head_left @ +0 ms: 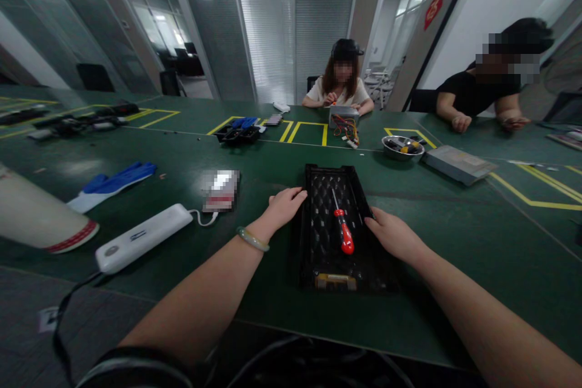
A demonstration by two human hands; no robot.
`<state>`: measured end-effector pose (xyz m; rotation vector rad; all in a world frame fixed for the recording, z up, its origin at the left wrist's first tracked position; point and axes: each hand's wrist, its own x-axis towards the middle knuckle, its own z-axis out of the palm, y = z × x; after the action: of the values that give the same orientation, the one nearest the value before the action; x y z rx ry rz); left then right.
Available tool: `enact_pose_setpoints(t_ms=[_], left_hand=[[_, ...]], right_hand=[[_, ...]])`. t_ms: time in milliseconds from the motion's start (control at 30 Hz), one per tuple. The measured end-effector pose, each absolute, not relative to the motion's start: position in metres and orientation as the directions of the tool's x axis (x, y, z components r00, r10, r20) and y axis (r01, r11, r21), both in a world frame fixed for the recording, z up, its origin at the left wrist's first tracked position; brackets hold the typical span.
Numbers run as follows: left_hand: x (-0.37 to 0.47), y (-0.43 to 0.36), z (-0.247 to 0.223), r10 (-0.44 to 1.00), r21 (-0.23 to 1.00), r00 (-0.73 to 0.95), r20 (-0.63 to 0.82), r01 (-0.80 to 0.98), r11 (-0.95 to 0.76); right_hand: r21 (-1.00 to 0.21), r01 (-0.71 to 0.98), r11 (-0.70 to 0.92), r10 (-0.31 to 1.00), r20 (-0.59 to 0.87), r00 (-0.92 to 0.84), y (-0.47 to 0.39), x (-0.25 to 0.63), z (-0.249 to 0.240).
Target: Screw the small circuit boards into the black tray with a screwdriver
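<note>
A black rectangular tray-like casing (322, 242) lies on the green table in front of me, its floor patterned with small openings. A screwdriver (344, 231) with a red and black handle rests inside it, shaft pointing away from me. My left hand (286, 206) touches the casing's left edge near the far corner, fingers close together. On the right side, my right hand (391, 231) grips the casing's rim, with the thumb on top and the other fingers hidden. A small gold-coloured connector part (335, 280) shows at the casing's near end.
A white power strip (143, 239), a blurred-out device (221, 191) and a blue-white glove (113, 185) lie left. Farther back are a metal bowl (402, 148) with tools, a grey metal box (459, 163), and two people at the table's far side.
</note>
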<state>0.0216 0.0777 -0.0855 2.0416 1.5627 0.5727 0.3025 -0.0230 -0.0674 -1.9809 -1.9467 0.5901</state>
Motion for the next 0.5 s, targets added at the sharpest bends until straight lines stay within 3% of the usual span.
enact_pose_setpoints(t_ms=[500], left_hand=[[0.02,0.08,-0.088,0.964,0.634,0.265,0.033,0.74,-0.226]], right_hand=[[-0.562,0.826,-0.046,0.988,-0.145,-0.043,-0.03,0.325,-0.055]])
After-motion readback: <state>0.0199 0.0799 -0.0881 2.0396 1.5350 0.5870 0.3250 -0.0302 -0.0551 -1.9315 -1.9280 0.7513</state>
